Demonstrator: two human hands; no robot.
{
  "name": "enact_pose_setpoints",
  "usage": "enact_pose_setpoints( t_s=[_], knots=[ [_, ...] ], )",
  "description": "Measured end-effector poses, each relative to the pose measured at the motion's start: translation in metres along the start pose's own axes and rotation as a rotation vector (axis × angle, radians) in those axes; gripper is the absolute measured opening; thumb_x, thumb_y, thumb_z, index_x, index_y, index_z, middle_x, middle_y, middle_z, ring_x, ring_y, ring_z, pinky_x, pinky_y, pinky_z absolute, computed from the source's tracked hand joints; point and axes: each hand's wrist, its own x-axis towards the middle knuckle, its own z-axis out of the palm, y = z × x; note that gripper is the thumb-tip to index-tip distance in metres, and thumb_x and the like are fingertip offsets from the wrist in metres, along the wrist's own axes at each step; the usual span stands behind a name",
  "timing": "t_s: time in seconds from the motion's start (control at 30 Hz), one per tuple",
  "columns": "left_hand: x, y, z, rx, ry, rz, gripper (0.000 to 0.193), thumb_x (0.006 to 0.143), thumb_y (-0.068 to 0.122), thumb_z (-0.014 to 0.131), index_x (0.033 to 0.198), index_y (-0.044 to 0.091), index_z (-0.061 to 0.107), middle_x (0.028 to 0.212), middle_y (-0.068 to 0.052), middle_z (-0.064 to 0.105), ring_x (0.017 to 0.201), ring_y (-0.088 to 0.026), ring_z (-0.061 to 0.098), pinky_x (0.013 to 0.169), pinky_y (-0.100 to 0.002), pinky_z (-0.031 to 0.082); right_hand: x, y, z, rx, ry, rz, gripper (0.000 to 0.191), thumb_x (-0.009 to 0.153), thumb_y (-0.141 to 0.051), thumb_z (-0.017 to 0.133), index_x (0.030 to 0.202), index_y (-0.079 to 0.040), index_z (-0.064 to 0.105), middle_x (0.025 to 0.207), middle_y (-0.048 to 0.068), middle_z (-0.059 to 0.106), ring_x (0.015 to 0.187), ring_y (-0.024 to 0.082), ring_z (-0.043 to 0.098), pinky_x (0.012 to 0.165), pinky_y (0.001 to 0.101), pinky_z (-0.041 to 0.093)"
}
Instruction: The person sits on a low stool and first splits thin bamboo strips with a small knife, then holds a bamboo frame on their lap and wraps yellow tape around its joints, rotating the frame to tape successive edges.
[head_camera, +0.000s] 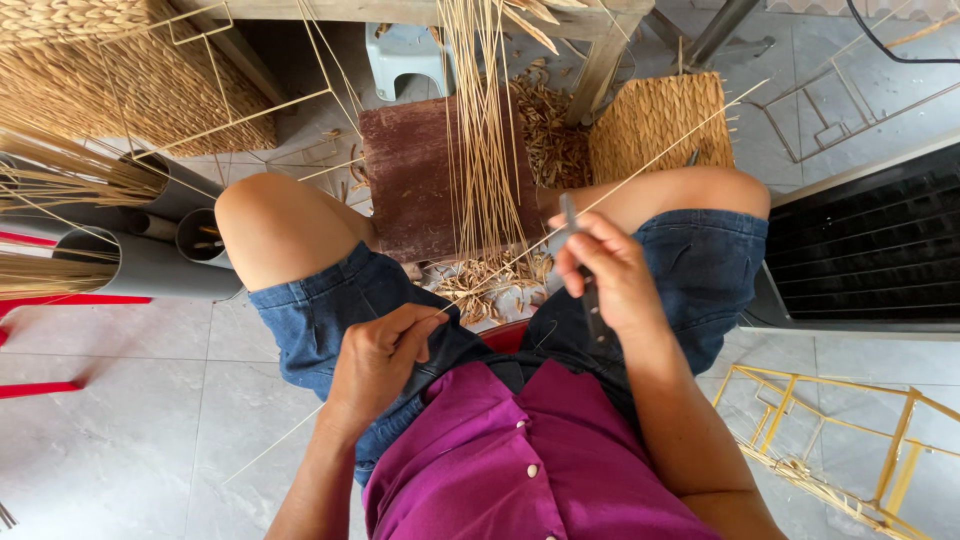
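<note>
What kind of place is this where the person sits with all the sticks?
Probably a basket-weaving or rattan craft workshop. Thin pale reed strands hang over a dark brown wooden board, a woven straw panel leans nearby, and grey tubes holding dried straw bundles lie on the tiled floor.

Woven goods and wire frames on a pale tiled floor

Grey marbled floor tiles (130, 420) catch soft daylight. A brown stool (415, 180) stands under a wooden table (600, 40); woven baskets (110, 80) and grey tubes (150, 265) of straw sit beside red bars (60, 300). A dark slatted panel (870, 245) and yellow wire frame (850, 450) lie opposite.
</note>
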Motion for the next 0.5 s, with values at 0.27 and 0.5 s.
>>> enact_pose_setpoints(
  t_s=[0.27,0.5],
  knots=[
    [-0.010,-0.015,-0.027,0.029,-0.035,-0.083,0.015,0.096,0.015,0.066,0.100,0.009,0.079,0.058,-0.002,0.065,0.055,-0.005,0.062,0.051,-0.023,0.049,0.007,-0.013,-0.073,0.168,0.192,-0.086,0.026,0.106,-0.012,0.059,0.131,-0.004,0.065,0.081,0.006,0.062,0.060,0.012,0.053,0.055,0.0265,0.043],
    [-0.021,-0.033,-0.038,0.019,-0.033,-0.126,0.015,0.094,0.015,0.068,0.098,0.009,0.081,0.057,-0.002,0.064,0.052,-0.004,0.055,0.046,-0.026,0.041,0.006,-0.011,-0.117,0.209,0.279,-0.180,0.025,0.110,-0.011,0.059,0.133,-0.003,0.064,0.085,0.007,0.062,0.063,0.015,0.053,0.057,0.0296,0.043]
  ],
)
